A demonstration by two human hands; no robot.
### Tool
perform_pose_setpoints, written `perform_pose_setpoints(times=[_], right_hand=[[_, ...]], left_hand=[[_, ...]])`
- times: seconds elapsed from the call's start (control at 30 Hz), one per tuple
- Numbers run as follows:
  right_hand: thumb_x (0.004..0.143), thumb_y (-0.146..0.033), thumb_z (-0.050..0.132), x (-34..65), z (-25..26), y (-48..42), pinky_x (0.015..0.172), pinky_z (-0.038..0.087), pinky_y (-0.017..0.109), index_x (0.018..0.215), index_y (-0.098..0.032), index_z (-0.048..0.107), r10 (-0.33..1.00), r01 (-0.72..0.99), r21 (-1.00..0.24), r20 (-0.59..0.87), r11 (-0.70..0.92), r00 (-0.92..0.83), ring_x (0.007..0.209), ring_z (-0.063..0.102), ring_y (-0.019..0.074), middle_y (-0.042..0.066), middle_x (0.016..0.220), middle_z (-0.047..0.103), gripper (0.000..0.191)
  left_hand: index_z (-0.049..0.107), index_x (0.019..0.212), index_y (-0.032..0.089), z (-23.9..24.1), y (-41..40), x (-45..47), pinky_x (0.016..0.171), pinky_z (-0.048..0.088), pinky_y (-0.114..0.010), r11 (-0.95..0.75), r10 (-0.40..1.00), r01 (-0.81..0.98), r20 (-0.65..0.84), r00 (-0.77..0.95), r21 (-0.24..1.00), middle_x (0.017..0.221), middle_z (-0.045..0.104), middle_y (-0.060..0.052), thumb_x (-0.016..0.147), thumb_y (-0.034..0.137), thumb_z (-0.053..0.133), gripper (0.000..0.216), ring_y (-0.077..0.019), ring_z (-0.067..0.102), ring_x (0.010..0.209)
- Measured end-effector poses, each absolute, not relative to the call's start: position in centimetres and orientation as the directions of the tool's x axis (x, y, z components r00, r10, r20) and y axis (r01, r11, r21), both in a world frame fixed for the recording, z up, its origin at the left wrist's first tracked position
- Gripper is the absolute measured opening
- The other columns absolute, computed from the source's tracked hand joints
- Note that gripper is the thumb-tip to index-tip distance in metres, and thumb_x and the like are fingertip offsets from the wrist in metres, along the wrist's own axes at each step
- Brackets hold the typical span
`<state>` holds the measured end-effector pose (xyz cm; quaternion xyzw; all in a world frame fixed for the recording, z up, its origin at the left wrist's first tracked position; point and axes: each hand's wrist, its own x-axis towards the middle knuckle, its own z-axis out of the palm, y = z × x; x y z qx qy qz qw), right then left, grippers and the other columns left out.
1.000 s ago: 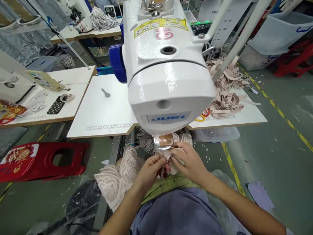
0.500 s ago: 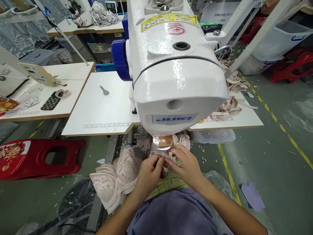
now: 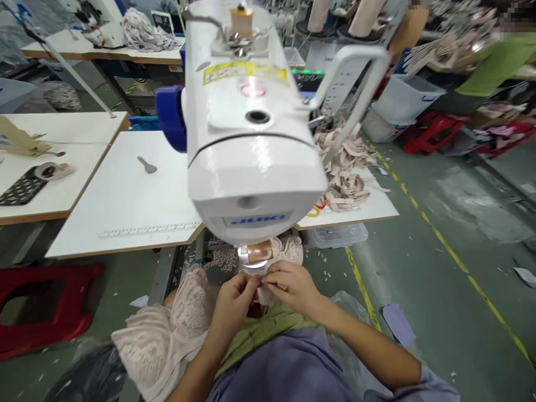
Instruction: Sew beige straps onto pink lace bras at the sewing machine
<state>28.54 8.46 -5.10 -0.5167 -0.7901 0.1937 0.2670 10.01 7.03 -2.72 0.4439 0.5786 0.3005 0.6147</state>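
Observation:
My left hand (image 3: 235,300) and my right hand (image 3: 296,287) meet just below the head of a white sewing machine (image 3: 256,173). Thumbs and fingertips of both are closed on the edge of a pale pink lace bra (image 3: 291,249). Its cup lies beyond my fingers, beside the machine's metal plate (image 3: 250,258). The exact bit of bra being pinched is mostly hidden by my fingertips. Left of my left forearm rests a stack of similar lace bras (image 3: 146,343).
Pink straps (image 3: 347,187) lie heaped on the right of the white tabletop (image 3: 125,198), near yellow-and-red handles (image 3: 316,209). A small grey tool (image 3: 147,166) lies on the left. Red stool (image 3: 81,304) at lower left; clear box (image 3: 341,235) below the table; another person's green sleeve (image 3: 498,64) upper right.
My view has swung to the right, so the machine and table appear further left and the other person's sleeve shows. Both hands stay together at the bra, fingers still pinched.

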Motion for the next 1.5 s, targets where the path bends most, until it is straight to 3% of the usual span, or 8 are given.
perform_pose_setpoints(times=[0.13,0.23,0.33,0.7,0.87,1.0,1.23,1.5], right_hand=[[0.098,-0.022,0.045,34.6,-3.8,16.1,0.09,0.051,0.038,0.117,-0.022,0.066,1.0,0.97,-0.243,0.017,-0.018,0.023,0.109,0.06,0.0256,0.013,0.117,0.066,0.028],[0.096,-0.018,0.05,37.2,-2.5,20.7,0.089,0.05,0.043,0.122,-0.008,0.062,0.997,0.981,-0.182,0.003,-0.07,0.071,0.107,0.06,0.031,0.023,0.117,0.062,0.03],[0.094,-0.026,0.059,37.4,-1.9,22.1,0.087,0.053,0.042,0.118,-0.009,0.062,0.997,0.983,-0.169,-0.025,-0.072,0.069,0.101,0.063,0.0256,0.017,0.115,0.063,0.029],[0.095,-0.035,0.06,38.2,1.1,14.9,0.087,0.056,0.042,0.124,-0.017,0.058,0.998,0.951,-0.308,0.067,0.005,0.016,0.105,0.063,0.0224,0.009,0.123,0.061,0.035],[0.091,-0.034,0.058,36.8,1.7,6.6,0.062,0.057,0.033,0.11,-0.026,0.066,0.979,0.861,-0.479,-0.014,0.17,-0.201,0.078,0.065,0.0224,0.009,0.098,0.068,0.022],[0.082,-0.027,0.062,34.4,1.3,1.8,0.051,0.054,0.029,0.112,-0.029,0.064,0.93,0.734,-0.638,-0.072,0.235,-0.361,0.062,0.062,0.0174,0.008,0.098,0.068,0.03],[0.085,-0.027,0.06,31.3,0.1,3.0,0.072,0.058,0.037,0.113,-0.024,0.064,0.934,0.757,-0.606,-0.06,0.247,-0.353,0.085,0.067,0.0238,0.01,0.106,0.067,0.028],[0.09,-0.033,0.06,32.5,-1.0,2.8,0.063,0.054,0.03,0.12,-0.027,0.064,0.903,0.722,-0.675,-0.203,0.15,-0.378,0.075,0.065,0.0185,0.006,0.101,0.069,0.031]], left_hand=[[0.056,0.06,0.018,-4.6,7.2,9.6,0.049,0.029,-0.022,0.427,0.874,0.135,-0.446,0.191,0.894,0.051,0.047,0.004,0.071,0.072,0.062,0.056,-0.0094,0.036,0.049],[0.058,0.065,0.017,-4.4,7.0,9.4,0.052,0.032,-0.022,0.42,0.869,0.122,-0.438,0.231,0.899,0.059,0.051,0.002,0.073,0.071,0.061,0.055,-0.0109,0.04,0.053],[0.059,0.069,0.018,-3.5,6.8,9.0,0.056,0.036,-0.024,0.419,0.869,0.102,-0.43,0.243,0.903,0.067,0.055,0.0,0.075,0.072,0.06,0.054,-0.0127,0.043,0.058],[0.062,0.072,0.017,-4.9,7.1,8.5,0.057,0.036,-0.022,0.453,0.865,-0.059,-0.423,0.272,0.889,0.069,0.057,0.0,0.082,0.06,0.063,0.044,-0.0108,0.044,0.059],[0.063,0.071,0.016,-3.9,7.1,8.8,0.055,0.037,-0.021,0.515,0.846,-0.194,-0.459,0.27,0.835,0.071,0.06,-0.001,0.076,0.055,0.068,0.041,-0.0091,0.046,0.058],[0.062,0.069,0.016,-3.5,7.1,8.9,0.05,0.035,-0.02,0.539,0.835,-0.204,-0.487,0.256,0.817,0.067,0.058,0.0,0.075,0.055,0.068,0.04,-0.0084,0.043,0.055],[0.063,0.068,0.015,-2.8,6.9,8.9,0.049,0.034,-0.02,0.536,0.827,-0.128,-0.488,0.279,0.835,0.064,0.056,0.0,0.076,0.056,0.065,0.042,-0.009,0.043,0.055],[0.062,0.062,0.015,-3.0,6.8,8.3,0.047,0.03,-0.02,0.564,0.814,-0.179,-0.507,0.283,0.806,0.06,0.056,0.0,0.07,0.042,0.066,0.028,-0.0077,0.04,0.051]])
